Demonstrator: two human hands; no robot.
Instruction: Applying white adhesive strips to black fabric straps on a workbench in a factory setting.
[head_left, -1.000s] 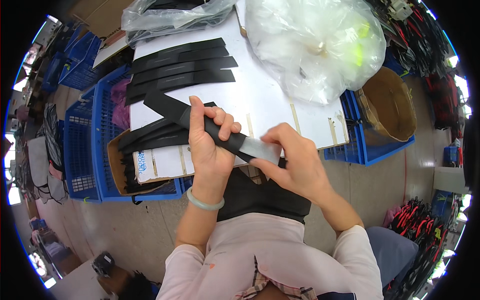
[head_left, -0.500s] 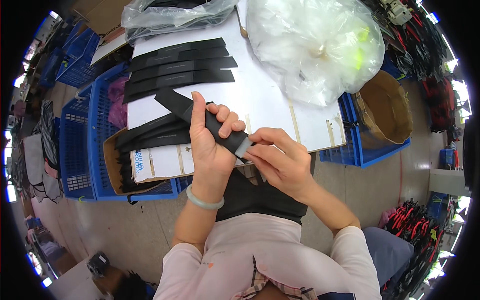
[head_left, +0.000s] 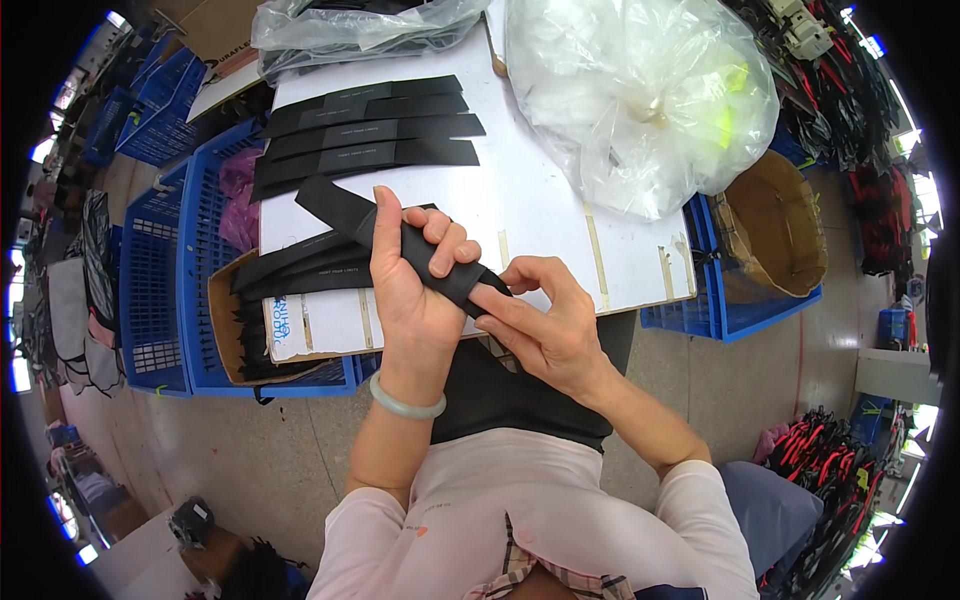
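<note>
Up close in the head view, we see the left hand (head_left: 415,290) wrapped around a long black flat sleeve (head_left: 400,240), fingers curled over its top face and thumb up along the near edge, so the hand is clamped on it. The black flat sleeve runs on a slant from upper left to lower right, raised above the white table (head_left: 540,215) and in front of the person's body. At its lower right end we find the right hand (head_left: 545,320), whose thumb and forefinger pinch that end, closed on it; whether anything lies inside the sleeve we cannot tell. A pale green bangle (head_left: 405,400) sits on the left wrist.

Behind the hands, we count a stack of four more black sleeves (head_left: 370,135) lying side by side on the table, well apart from the held one. To the left, a cardboard box (head_left: 235,330) holding further black pieces rests inside a blue plastic crate (head_left: 195,300). A large clear plastic bag (head_left: 640,95) bulges on the far right part of the table, and a brown paper-lined bin (head_left: 775,235) stands just beside the table's right edge.
</note>
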